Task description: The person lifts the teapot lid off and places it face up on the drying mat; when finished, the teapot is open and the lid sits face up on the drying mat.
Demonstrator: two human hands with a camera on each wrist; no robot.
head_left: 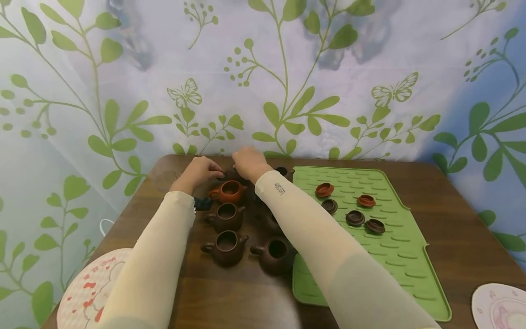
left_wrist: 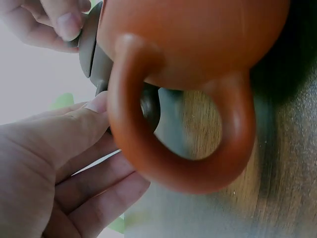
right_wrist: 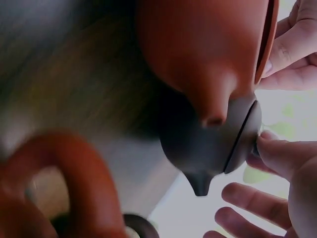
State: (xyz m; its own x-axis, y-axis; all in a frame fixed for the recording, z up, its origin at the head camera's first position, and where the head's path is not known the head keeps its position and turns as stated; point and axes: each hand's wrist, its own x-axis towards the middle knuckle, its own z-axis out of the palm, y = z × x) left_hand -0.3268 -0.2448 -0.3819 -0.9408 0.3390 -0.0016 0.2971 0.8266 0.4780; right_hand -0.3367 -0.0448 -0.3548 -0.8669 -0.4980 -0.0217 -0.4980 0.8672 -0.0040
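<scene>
A small dark teapot (right_wrist: pixel 198 141) stands at the back of the table, behind an orange-brown teapot (head_left: pixel 230 197). My left hand (head_left: pixel 201 172) holds the dark teapot by its handle, thumb on the near side; the orange handle partly hides this in the left wrist view. Seated on the dark pot is its lid (right_wrist: pixel 244 141), a thin seam showing between the two. My right hand (right_wrist: pixel 292 176) pinches the lid's knob between thumb and index finger, the other fingers spread away. From the head, my right hand and forearm cover most of that pot.
Nearer in the left column are two dark lidless teapots (head_left: pixel 227 218), with another (head_left: pixel 276 261) to their right. On the green mat (head_left: pixel 404 292) lie several loose lids (head_left: pixel 355 218), dark and orange-red. Round printed mats occupy the left (head_left: pixel 78 297) and right (head_left: pixel 499 304) front corners.
</scene>
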